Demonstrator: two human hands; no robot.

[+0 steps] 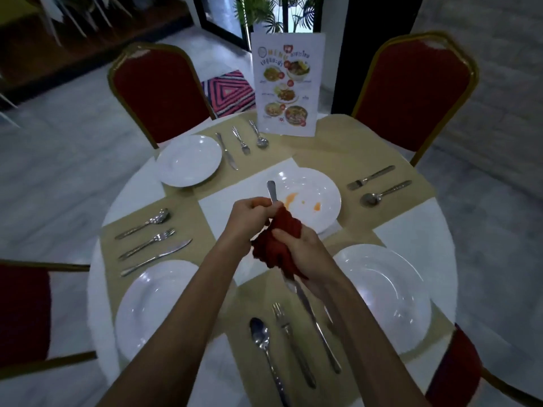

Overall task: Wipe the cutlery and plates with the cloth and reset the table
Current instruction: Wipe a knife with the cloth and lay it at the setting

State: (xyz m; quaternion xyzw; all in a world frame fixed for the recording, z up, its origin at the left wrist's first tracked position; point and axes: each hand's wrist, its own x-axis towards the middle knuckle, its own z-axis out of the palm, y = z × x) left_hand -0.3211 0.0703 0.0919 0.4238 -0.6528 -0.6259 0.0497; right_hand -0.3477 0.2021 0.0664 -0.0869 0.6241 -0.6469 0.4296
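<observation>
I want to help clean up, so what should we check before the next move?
1. Left hand grips the cutlery handle: ok.
2. Right hand holds the red cloth round it: ok.
3. Wrapped end clean: cannot tell, cloth hides it.
4. Middle plate clean: not ok, orange smears.
5. Knife beside the right-side fork and spoon: not ok, none there.

Dark red cloth (279, 245), white plates (188, 160), beige placemats (338, 142), red chairs (160, 92).
</observation>
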